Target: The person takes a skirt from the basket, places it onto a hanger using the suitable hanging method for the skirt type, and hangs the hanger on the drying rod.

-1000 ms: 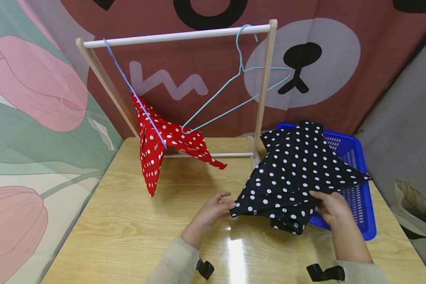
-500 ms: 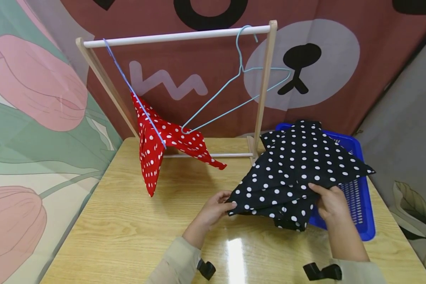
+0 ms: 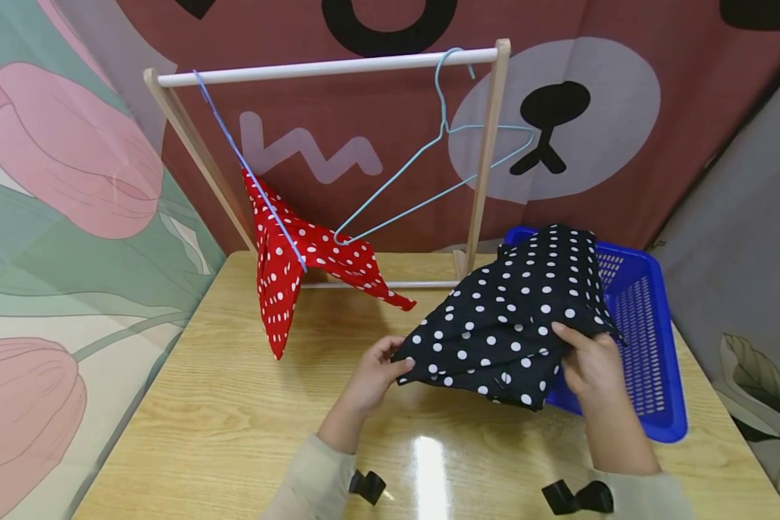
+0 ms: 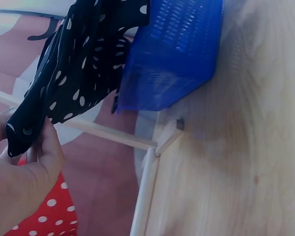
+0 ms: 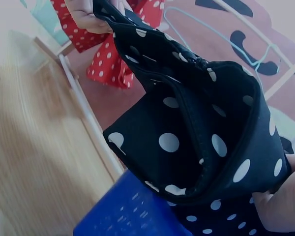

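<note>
A black garment with white polka dots (image 3: 500, 325) is stretched between my two hands, its far part lying over the blue basket. My left hand (image 3: 373, 372) pinches a corner of it between thumb and fingers; the left wrist view shows that folded black corner (image 4: 27, 123) close up. My right hand (image 3: 594, 361) grips the garment's near right side, thumb on top, the other fingers mostly hidden beneath the cloth. In the right wrist view the black cloth (image 5: 169, 142) hangs open in a fold, with its inside showing.
Behind stands a small wooden rack with a white top rail (image 3: 338, 66). On it hang a bare light-blue hanger (image 3: 399, 170) and a purple-blue hanger (image 3: 250, 170) carrying a red polka-dot garment (image 3: 276, 289). The blue perforated basket (image 3: 672, 383) sits right on the wooden table (image 3: 221, 419).
My left hand has moved a little left with its corner, and my right hand slightly left and up. The garment's pointed right side has folded down, uncovering more of the basket.
</note>
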A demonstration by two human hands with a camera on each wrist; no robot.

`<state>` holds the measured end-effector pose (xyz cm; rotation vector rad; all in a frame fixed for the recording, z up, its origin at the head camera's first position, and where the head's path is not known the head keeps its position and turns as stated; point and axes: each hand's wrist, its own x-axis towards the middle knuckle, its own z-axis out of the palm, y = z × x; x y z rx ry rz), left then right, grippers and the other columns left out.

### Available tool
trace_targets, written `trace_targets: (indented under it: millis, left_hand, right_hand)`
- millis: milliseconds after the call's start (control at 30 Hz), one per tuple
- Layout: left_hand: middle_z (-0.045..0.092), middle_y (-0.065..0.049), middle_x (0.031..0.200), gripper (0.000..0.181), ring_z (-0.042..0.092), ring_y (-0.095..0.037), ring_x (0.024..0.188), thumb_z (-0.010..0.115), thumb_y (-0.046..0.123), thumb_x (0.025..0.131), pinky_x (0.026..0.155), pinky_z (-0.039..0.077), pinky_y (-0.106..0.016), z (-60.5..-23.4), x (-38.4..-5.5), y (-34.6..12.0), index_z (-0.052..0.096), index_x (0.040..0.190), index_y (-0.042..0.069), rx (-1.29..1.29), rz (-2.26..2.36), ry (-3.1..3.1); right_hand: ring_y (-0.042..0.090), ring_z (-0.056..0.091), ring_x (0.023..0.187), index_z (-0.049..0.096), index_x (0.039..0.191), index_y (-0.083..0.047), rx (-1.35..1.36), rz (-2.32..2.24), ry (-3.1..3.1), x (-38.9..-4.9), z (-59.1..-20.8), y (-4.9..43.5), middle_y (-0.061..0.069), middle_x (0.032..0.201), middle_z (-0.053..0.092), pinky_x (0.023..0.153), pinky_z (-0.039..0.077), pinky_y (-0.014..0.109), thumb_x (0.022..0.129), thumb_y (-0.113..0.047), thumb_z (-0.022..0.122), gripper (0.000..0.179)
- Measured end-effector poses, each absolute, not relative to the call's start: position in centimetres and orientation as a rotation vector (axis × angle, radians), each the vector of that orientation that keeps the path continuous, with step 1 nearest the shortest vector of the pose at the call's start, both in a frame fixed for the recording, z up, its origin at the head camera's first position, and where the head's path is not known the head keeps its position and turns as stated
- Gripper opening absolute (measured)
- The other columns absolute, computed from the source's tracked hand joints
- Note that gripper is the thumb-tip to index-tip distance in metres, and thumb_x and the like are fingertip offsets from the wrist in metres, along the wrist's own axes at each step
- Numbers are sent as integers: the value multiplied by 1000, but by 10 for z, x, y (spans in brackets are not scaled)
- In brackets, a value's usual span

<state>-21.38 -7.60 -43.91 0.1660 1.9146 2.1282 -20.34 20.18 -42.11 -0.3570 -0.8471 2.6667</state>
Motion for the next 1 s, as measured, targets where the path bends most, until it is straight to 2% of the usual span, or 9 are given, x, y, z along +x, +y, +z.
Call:
trace_targets:
  millis: [233,467,800,1000]
  left_hand:
    - [46,-9,96,27,48,-18,85,54,-2,79,70,44,-22,-427,-210,-87,51,105,-7,155,2106,1995]
    - [47,-9,96,27,48,-19,85,53,-4,79,71,45,-24,-420,-207,-99,50,106,-7,196,2140,2017]
    - [50,-8,91,23,49,-21,83,52,-10,77,67,45,-23,-416,-202,-116,52,99,-7,190,2267,1998]
    - [49,-10,91,24,47,-25,84,50,-13,76,66,45,-24,-414,-198,-128,56,93,1,143,2323,1971]
  right_hand:
    - [17,58,77,60,88,2,-247,2686,-728,-204,-414,188,8,85,60,66,47,24,68,29,47,35]
    - [19,58,77,60,86,3,-125,2707,-681,-204,-407,177,10,84,62,70,47,24,68,29,48,34]
    - [18,58,78,60,88,2,25,2700,-689,-199,-390,158,8,86,61,68,48,26,66,28,52,34]
    - [18,58,79,59,87,2,73,2742,-682,-196,-385,144,8,87,61,70,47,26,66,28,51,35]
